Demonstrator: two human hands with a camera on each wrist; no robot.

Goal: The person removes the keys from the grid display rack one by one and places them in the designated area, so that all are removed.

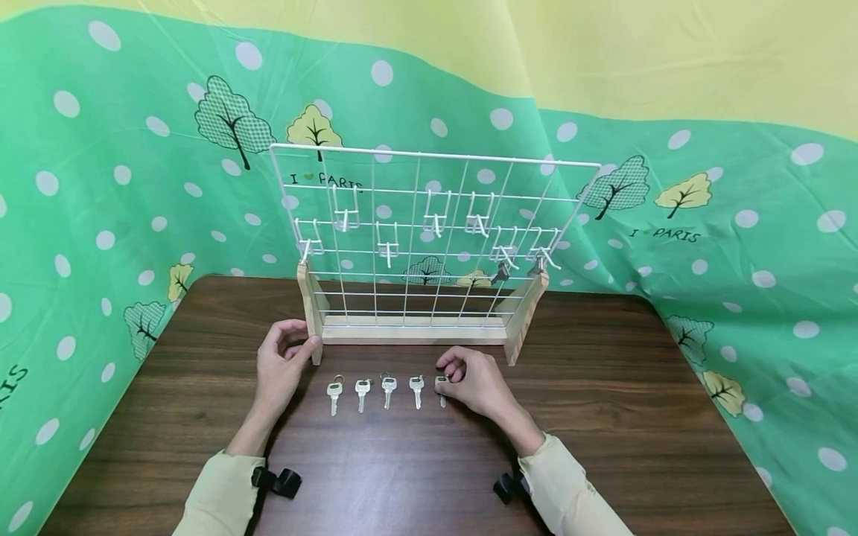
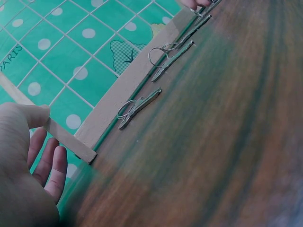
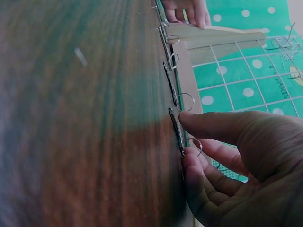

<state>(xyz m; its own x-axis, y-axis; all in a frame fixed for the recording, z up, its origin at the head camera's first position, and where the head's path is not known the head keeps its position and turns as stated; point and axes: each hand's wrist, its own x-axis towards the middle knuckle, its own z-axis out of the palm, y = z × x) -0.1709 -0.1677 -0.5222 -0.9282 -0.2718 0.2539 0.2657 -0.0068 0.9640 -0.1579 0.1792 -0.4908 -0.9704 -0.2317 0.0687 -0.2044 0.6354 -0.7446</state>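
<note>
A white wire grid rack (image 1: 415, 253) stands upright on a wooden base. My left hand (image 1: 281, 365) holds the rack's left wooden leg (image 2: 71, 142), its thumb on one side and its fingers on the other. Several silver keys (image 1: 389, 391), each with a ring, lie in a row on the table before the base. At the row's right end, my right hand (image 1: 476, 380) pinches the last key (image 3: 176, 127) between thumb and fingertips. This key still lies at table level and is partly covered by the hand in the head view.
White hooks (image 1: 436, 216) hang on the grid in two rows. Small dark metallic items (image 1: 501, 272) hang at the lower right hooks, too small to identify. The brown wooden table (image 1: 623, 417) extends to both sides. A green and yellow patterned cloth (image 1: 737, 186) hangs behind.
</note>
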